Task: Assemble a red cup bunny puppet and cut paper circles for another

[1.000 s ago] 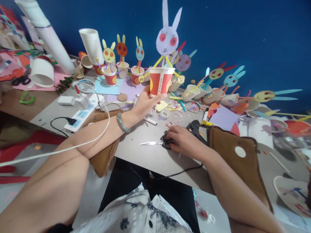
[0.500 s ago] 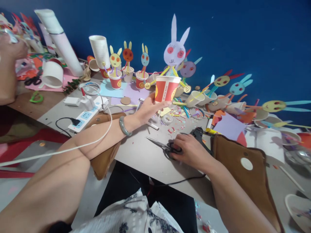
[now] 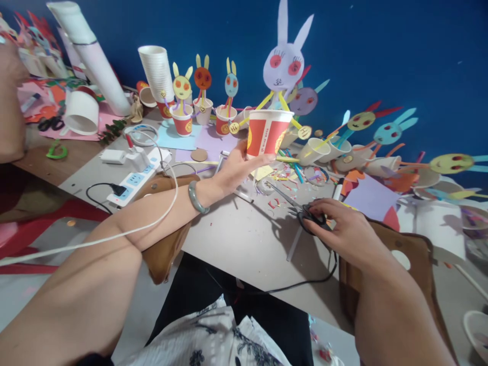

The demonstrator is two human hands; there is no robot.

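My left hand (image 3: 244,165) is closed around the lower part of a red paper cup (image 3: 268,133) with a white rim, held upright above the table. Out of the cup rises a lilac paper rabbit (image 3: 284,68) with red eyes, long ears and yellow arms ending in round "Hi" tags. My right hand (image 3: 343,223) grips the black handles of a pair of scissors (image 3: 299,208), whose blades point up and left, toward the paper scraps. A translucent stick (image 3: 294,244) lies on the table just below the scissors.
Several cups with paper rabbits (image 3: 182,119) stand along the blue wall. A power strip (image 3: 137,178) and white cable lie at left, with a stack of cups (image 3: 156,73) behind. A brown pouch (image 3: 423,249) is at right. At far left, another person's arm (image 3: 11,101) shows.
My right hand has moved right and slightly away from me with the scissors, uncovering the translucent stick. The cup and rabbit in my left hand appear slightly higher and further right.
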